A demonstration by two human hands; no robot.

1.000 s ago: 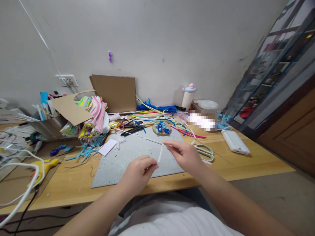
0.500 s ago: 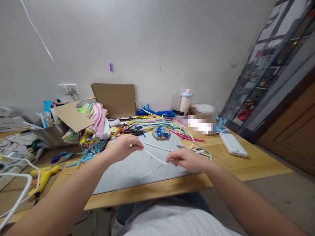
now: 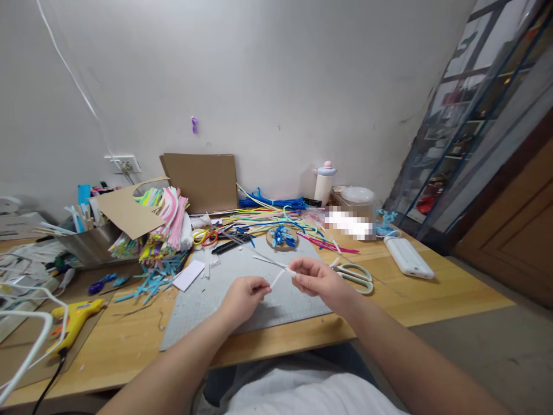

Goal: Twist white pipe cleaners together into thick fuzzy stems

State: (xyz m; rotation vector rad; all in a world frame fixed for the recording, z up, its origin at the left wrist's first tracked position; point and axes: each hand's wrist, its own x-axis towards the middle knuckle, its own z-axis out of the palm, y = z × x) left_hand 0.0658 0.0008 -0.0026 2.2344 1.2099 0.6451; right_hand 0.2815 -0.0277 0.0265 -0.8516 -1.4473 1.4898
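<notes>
A white pipe cleaner is stretched between my hands above the grey cutting mat. My left hand pinches its lower left end. The fingers of my right hand are closed on the upper part, where it bends near the fingertips. Another thin strand sticks out leftward from the right hand. Behind the hands, a round wooden disc carries small blue pieces. Scissors with pale green handles lie just right of my right hand, their blades partly hidden.
Bundles of coloured pipe cleaners and a metal container stand at the left. A yellow glue gun lies nearer. Loose colourful strands cover the back, beside a bottle. A white power bank lies at the right.
My left hand has moved right and toward me, closer to the right hand. The stretch of white pipe cleaner between them is shorter and tilts the other way.
</notes>
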